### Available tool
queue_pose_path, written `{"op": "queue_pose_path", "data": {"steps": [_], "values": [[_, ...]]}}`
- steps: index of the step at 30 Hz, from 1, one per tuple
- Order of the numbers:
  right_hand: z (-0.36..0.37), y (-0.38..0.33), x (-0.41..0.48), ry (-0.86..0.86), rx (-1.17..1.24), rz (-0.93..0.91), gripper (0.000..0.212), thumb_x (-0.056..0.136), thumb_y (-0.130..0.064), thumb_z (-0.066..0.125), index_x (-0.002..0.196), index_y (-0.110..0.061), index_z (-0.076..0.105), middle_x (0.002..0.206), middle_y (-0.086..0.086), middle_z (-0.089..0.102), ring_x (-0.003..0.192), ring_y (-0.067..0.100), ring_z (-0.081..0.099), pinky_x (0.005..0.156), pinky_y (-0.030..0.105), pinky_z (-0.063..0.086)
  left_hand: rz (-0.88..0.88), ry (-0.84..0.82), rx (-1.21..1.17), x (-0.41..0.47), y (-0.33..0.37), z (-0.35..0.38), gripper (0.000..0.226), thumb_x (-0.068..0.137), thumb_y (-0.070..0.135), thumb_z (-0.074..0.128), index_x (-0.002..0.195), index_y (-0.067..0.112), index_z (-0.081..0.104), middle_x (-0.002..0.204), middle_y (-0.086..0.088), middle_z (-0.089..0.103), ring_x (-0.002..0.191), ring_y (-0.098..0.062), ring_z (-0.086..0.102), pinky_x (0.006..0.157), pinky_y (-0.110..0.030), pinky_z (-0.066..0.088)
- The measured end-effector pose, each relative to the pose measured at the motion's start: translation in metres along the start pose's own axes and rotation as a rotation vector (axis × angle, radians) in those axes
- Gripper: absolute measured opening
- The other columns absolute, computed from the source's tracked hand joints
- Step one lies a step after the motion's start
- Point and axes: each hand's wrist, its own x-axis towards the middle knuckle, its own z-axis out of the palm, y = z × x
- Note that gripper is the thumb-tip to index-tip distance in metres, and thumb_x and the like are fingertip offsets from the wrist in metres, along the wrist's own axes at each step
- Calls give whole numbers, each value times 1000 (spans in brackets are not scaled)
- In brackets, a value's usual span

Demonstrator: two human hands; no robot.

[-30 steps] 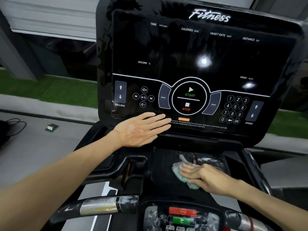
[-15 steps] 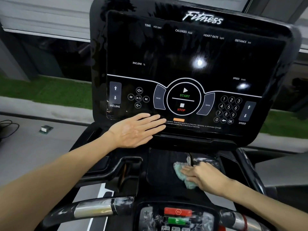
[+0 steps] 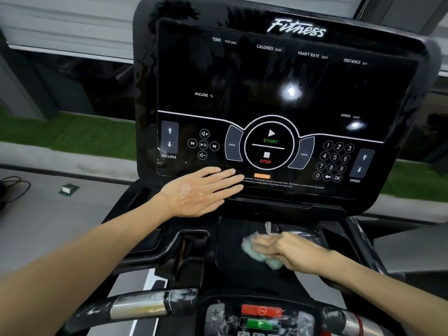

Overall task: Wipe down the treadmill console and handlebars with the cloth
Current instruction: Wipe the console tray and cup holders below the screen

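**Two bare hands on a black treadmill, one pressing a cloth on the tray under the screen**

Seen from a head-worn camera looking down. A large glossy black console (image 3: 266,76) fills the upper middle, marked "Fitness" at its top edge, with green START and red STOP at the centre of its lower half.

The left hand (image 3: 198,190) lies flat on the console's lower left corner, just under the audio buttons. Its fingers are straight and close together, pointing right, and hold nothing.

Below the console's bottom edge sits a dark tray (image 3: 230,267). The cloth (image 3: 253,253), pale green and crumpled, lies near the tray's middle. The right hand (image 3: 293,253) rests on top of it, fingers stretched out side by side and pressing down, pointing left. This part is slightly blurred.

Along the bottom edge, a black handlebar (image 3: 135,305) with a silver section and white smears runs toward a small panel carrying a red button (image 3: 261,310) above a green button (image 3: 260,324).

To the left, a grey floor holds a black cable (image 3: 17,185) and a small green-edged object (image 3: 69,189).
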Motion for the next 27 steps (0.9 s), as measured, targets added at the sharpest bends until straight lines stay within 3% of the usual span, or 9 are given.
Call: {"op": "queue_pose_path", "data": {"steps": [3, 5, 8, 13, 16, 18, 20, 22, 27], "values": [[1, 0, 25, 142, -85, 208, 59, 92, -10, 47, 145, -34, 36, 147, -1, 44, 128, 20, 50, 95, 35, 47, 2, -1, 4, 1, -1, -3, 54, 104, 35, 27, 153, 13, 28, 159, -9, 28, 146, -25, 28, 117, -40, 21], [10, 0, 25, 138, -180, 161, 73, 83, 8, 46, 148, -23, 35, 154, 1, 35, 137, 20, 40, 103, 38, 43, 2, -2, 8, 1, -1, -4, 54, 104, 35, 28, 152, 12, 30, 158, -9, 29, 146, -25, 29, 117, -40, 21], [13, -6, 1, 67, -56, 8, 79, 75, 21, 38, 144, -16, 40, 152, 0, 31, 142, 13, 26, 117, 36, 26, -3, -10, -6, 2, 0, -5, 54, 103, 35, 29, 152, 13, 30, 158, -9, 29, 145, -25, 29, 117, -40, 23], [7, 0, -16, 81, -94, 42, 81, 71, 21, 36, 146, -11, 38, 154, 4, 32, 144, 18, 26, 116, 37, 29, 11, -37, -57, 4, 0, -10, 54, 103, 33, 26, 153, 14, 27, 160, -7, 25, 146, -25, 27, 117, -41, 20], [12, 4, -23, 271, -173, 20, 75, 64, 17, 44, 136, -5, 51, 143, 14, 48, 133, 32, 45, 101, 45, 46, 56, -3, -74, 14, 9, -19, 55, 101, 29, 29, 153, 12, 27, 160, -7, 24, 146, -24, 28, 116, -40, 21], [14, 12, -32, 375, -264, 70, 66, 64, 10, 46, 126, -8, 60, 133, 12, 59, 121, 29, 57, 90, 39, 55, 121, 35, -93, 35, 25, -24, 55, 101, 29, 30, 153, 11, 27, 160, -6, 26, 146, -22, 29, 116, -39, 23], [14, 22, -40, 366, -269, 168, 68, 77, 12, 41, 141, -12, 47, 148, 11, 43, 135, 26, 44, 103, 39, 45, 151, 50, -119, 61, 43, -24, 55, 101, 29, 30, 153, 10, 27, 160, -6, 25, 146, -21, 28, 117, -39, 22], [18, 33, -47, 233, -157, 246, 73, 83, 11, 42, 150, -17, 28, 158, 8, 21, 145, 24, 24, 115, 39, 28, 149, 25, -127, 81, 56, -21, 56, 102, 30, 28, 154, 9, 24, 161, -6, 21, 147, -21, 25, 118, -39, 18], [26, 65, -80, 286, -32, 369, 72, 82, 10, 44, 147, -19, 32, 156, 3, 23, 144, 17, 27, 117, 20, 13, 170, -47, -112, 89, 62, -10, 56, 104, 30, 22, 155, 9, 18, 163, -6, 16, 149, -21, 19, 119, -40, 13]]}}
